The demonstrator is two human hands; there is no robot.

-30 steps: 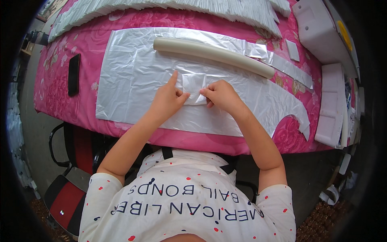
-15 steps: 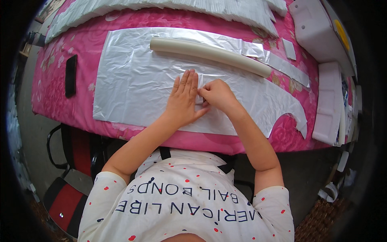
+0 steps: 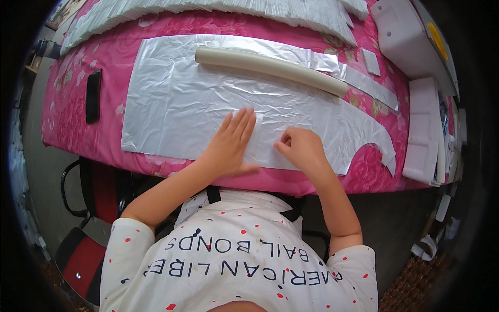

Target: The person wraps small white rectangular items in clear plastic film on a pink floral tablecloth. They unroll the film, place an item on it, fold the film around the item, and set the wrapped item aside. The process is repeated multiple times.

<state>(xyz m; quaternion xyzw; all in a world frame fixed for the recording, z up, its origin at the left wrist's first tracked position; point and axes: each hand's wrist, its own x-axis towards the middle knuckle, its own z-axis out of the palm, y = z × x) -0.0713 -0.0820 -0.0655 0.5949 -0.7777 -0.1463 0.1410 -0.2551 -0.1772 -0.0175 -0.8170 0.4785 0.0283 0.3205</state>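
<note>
A large sheet of silvery film (image 3: pixel 171 104) lies creased over the table. My left hand (image 3: pixel 231 143) is spread on it near the front edge, palm down, fingers straight and slightly blurred. Beside its fingers shows part of a flat white piece (image 3: pixel 254 138), mostly covered by the hand. My right hand (image 3: pixel 302 151) is a little to the right, over the sheet, with thumb and fingers pinched together; whatever they may hold is too small to make out. Beyond both hands, a long pale beige tube (image 3: pixel 270 68) rests across the sheet's far part.
A pink flowered cloth (image 3: pixel 67 112) covers the table. A black phone-like slab (image 3: pixel 93 96) lies at left. Stacked white packets (image 3: pixel 208 6) line the far edge. At right are a small white block (image 3: pixel 370 62), silvery strips (image 3: pixel 369 88) and white foam boxes (image 3: pixel 422 130).
Both hands have come nearer to me. My right hand has moved to the right, away from the left, which leaves a gap between them. The tube stays put.
</note>
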